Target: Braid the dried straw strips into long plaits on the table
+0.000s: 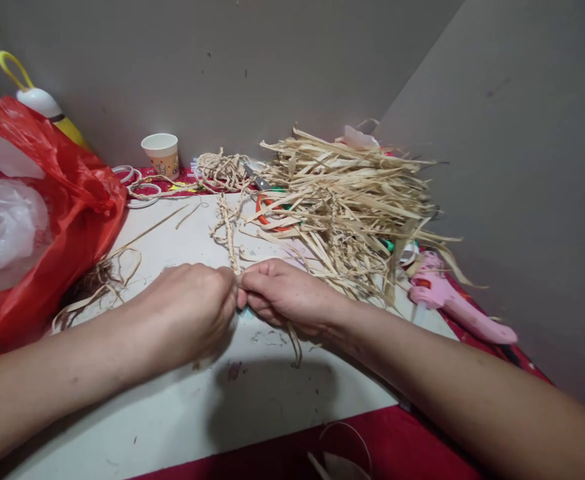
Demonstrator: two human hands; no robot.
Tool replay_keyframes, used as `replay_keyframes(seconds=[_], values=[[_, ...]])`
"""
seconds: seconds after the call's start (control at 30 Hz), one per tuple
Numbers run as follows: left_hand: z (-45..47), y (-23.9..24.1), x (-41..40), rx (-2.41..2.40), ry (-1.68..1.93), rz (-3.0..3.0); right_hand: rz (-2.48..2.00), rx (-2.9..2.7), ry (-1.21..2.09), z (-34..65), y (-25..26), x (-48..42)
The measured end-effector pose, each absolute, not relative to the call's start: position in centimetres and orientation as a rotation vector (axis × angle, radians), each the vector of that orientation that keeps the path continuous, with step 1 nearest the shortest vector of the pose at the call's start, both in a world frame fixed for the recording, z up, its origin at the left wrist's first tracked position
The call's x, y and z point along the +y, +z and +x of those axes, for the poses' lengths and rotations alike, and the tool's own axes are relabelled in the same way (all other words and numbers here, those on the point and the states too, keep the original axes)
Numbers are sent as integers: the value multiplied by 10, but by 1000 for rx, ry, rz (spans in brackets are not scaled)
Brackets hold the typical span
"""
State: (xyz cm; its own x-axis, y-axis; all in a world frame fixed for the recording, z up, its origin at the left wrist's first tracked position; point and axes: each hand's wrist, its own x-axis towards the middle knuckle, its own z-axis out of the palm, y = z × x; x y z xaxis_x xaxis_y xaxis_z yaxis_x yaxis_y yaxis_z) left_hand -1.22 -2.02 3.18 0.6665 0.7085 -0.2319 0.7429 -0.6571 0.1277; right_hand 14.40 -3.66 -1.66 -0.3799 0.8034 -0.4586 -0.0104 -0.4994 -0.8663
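Observation:
A braided cord of pale dried-leaf strips (229,233) runs toward me over the white board (172,413) and ends between my fists. My left hand (197,300) is closed at the cord's near end, its fingers mostly hidden behind the knuckles. Knuckle to knuckle with it, my right hand (282,290) pinches the same end between thumb and bent forefinger. One loose strip (295,343) hangs out below my right hand. Beyond the hands, the cord leads back to a coiled heap of finished braid (225,170).
A large pile of dried strips (352,193) lies behind right, with orange-handled scissors (267,213) at its edge. A pink glue gun (459,300) is at right. Red plastic bag (72,220), paper cup (162,153), white rings (145,193) and a yellow bottle (52,110) stand left.

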Motion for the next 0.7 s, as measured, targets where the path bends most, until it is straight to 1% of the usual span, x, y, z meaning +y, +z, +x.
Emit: replay_keyframes(seconds=[0.23,0.37,0.53,0.6,0.7], values=[[-9,11,-47,1136,-278,3008,-1247,-936,2046,146,-13,-38],[-5,8,-55,1170,-367,3028,-1219,-957,2055,146,-14,-39],[0,1,-60,1242,-292,3049,-1221,-987,2023,145,-14,-40],[-1,-3,-69,1170,-233,3067,-1238,-984,2018,145,-14,-40],[-8,-3,-88,869,-185,3003,-1257,-974,2024,146,-14,-40]])
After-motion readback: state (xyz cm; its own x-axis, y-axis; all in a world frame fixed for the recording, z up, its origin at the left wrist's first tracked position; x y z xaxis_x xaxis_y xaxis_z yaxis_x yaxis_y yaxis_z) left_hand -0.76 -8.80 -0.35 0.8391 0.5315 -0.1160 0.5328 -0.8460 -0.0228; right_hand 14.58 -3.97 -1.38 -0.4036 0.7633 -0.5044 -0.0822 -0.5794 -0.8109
